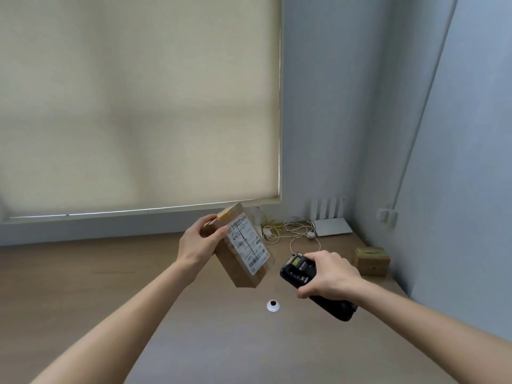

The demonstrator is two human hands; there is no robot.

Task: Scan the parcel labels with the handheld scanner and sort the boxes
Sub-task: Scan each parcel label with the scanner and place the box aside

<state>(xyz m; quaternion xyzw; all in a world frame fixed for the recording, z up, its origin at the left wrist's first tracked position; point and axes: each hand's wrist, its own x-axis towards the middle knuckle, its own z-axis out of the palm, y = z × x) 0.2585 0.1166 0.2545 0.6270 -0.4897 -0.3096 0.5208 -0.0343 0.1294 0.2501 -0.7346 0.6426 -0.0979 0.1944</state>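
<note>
left hand (197, 239) grips a brown cardboard parcel (240, 250) tilted above the wooden desk (83, 286), thumb curled across its white shipping label (248, 243). just right, right hand (329, 275) wraps its fingers around a black handheld scanner (299, 270), head toward the label.

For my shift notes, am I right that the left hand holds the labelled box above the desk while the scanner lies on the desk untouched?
Not quite. The head view shows the scanner is not lying on the desk: the right hand grips it, lifted beside the box. The rest holds: the left hand holds the labelled box above the desk.
</note>
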